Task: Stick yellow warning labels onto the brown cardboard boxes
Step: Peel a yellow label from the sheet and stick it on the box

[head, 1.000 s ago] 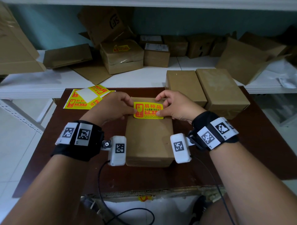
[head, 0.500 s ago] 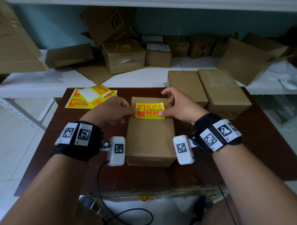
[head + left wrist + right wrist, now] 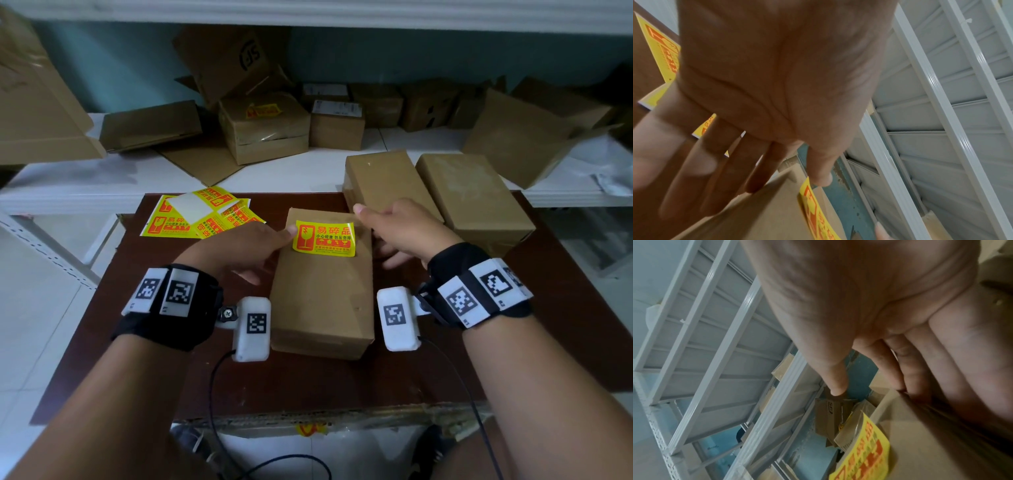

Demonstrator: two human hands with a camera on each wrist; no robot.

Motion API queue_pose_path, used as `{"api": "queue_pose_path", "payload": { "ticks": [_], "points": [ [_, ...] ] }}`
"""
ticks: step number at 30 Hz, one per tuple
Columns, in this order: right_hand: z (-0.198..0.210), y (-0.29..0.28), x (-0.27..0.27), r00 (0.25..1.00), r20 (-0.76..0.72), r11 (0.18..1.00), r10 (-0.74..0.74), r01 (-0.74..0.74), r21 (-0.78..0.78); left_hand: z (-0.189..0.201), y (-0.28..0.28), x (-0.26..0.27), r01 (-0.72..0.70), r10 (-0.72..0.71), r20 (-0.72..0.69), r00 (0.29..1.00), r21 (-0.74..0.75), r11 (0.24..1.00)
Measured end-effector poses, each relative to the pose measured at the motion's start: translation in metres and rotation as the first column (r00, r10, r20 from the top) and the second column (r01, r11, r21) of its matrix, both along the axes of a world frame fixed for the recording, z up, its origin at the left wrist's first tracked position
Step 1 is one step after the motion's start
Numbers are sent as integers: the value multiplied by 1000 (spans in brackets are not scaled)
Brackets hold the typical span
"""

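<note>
Dark brown bench (image 3: 428,377), seen from the near edge.

Loose sheets of yellow labels (image 3: 202,219) lie at 10 o'clock on the bench, overlapping, one turned white side up.

Left hand (image 3: 236,250) at the left flank of the centre box (image 3: 322,294). Grip spread: fingers straight and apart in the wrist view, thumb tip touching the left edge of the yellow warning label (image 3: 323,238). Fingertips (image 3: 754,186) rest against the box's side.

The centre box stands lengthwise at the bench's middle, long axis running 6 to 12 o'clock. The label sits on its top face at the far end, flat except the right edge, which the right wrist view shows curling up slightly.

Right hand (image 3: 407,233) at the box's right flank, about 2 o'clock from the label. Grip loose and spread, holding nothing; thumb points toward 10 o'clock above the box's far right corner, clear of the label. Fingers lie along the box's right side.

Two more plain brown boxes (image 3: 442,195) side by side at 1 to 2 o'clock, just beside the right hand.

White shelf (image 3: 85,181) beyond the bench carries more cartons.
</note>
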State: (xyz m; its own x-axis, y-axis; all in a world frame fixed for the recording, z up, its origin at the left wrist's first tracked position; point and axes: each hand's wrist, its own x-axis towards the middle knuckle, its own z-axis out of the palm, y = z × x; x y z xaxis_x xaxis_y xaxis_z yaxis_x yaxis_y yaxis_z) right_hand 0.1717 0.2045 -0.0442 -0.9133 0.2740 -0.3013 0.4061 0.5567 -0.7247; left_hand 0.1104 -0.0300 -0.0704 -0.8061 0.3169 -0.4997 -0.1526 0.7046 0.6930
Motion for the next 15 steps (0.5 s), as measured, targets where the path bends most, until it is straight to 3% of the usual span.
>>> {"api": "queue_pose_path", "payload": {
  "ticks": [6,10,15],
  "points": [
    [5,-2,0,993,113,996,39,-29,-87,3,7,-2,43,-42,-21,999,42,998],
    [8,-5,0,997,-52,977,60,-69,-204,8,1,-4,-26,34,-29,999,220,975],
    [5,-12,-7,958,-284,913,33,-145,-382,21,8,2,-101,162,-99,982,450,887]
  ]
}}
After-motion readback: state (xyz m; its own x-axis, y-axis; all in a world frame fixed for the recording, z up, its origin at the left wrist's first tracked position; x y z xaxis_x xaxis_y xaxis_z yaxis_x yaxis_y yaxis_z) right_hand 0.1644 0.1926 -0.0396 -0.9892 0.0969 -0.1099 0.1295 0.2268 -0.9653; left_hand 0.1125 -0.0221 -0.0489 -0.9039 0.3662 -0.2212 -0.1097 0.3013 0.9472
